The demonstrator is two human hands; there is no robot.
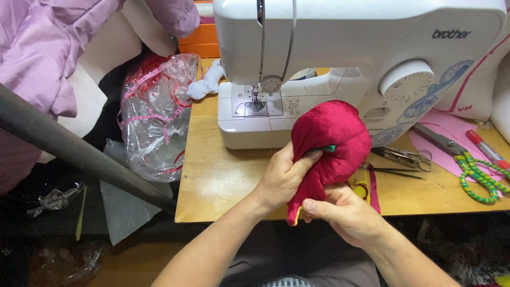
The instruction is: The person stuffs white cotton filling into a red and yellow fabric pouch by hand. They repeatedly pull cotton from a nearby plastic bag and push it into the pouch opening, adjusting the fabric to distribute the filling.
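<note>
Head view looked down on a stuffed piece of deep red velvet (332, 141), rounded and plump at the top and narrowing to a loose tail at the bottom, where a yellow lining showed at the edge. A small green tab stuck out of its seam near the middle. It was held in the air just above the near edge of the surface (223, 180), in front of the sewing machine (361, 58). The left hand (284, 175) wrapped the velvet's left side, thumb pressed by the green tab, its grip clenched on the cloth. The right hand (345, 212) pinched the lower tail between thumb and fingers, its grip likewise closed on the velvet.

On the machine, white with a grey-blue pattern at its right end, a round white dial sat on the front. To the right lay small metal snips (406, 157), larger scissors (467, 162) with green and yellow wrapped handles on a pink sheet (449, 130), and a red pen (486, 149). At the left edge a clear plastic bag (156, 114) held pink and red ribbon. An orange box (199, 40) stood at the far side.

The surface was pale wood. Pink quilted fabric (48, 48) hung at far left, a dark pole (74, 149) crossed below it, and the floor underneath was dark and littered with plastic scraps.
</note>
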